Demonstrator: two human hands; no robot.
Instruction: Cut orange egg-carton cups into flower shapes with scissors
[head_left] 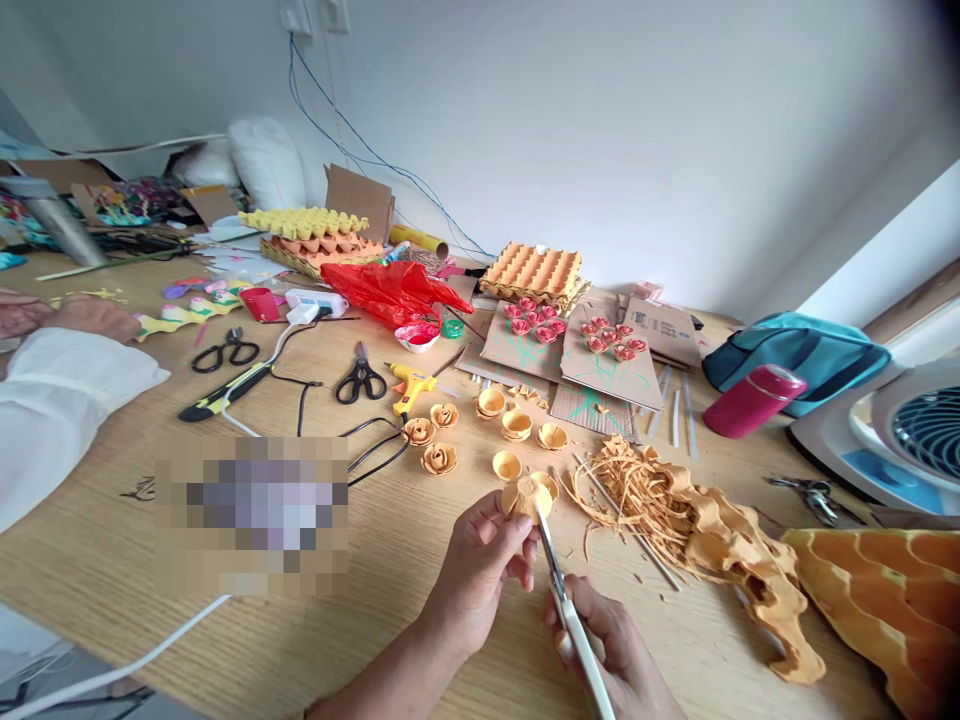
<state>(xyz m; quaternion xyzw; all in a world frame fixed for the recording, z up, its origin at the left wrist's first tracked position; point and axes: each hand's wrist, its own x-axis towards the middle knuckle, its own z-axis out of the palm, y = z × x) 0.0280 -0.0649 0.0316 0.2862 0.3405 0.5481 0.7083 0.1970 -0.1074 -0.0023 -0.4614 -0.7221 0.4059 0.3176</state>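
My left hand (480, 560) pinches an orange egg-carton cup (523, 497) between thumb and fingers. My right hand (611, 640) grips white-handled scissors (576, 632), whose blades meet the cup's edge. Just beyond stand several trimmed cups, one of them a small round cup (507, 465). To their left lie carton roses (439, 459) with curled petals. Orange cut strips (626, 490) are heaped to the right, beside a torn carton piece (750, 560).
A yellow glue gun (410, 384), black scissors (361, 378) and a cutter (225, 392) lie left of centre. Red flowers rest on cardboard (609, 372) at the back. A pink bottle (755, 400) stands right; another person's sleeve (67, 400) is at left.
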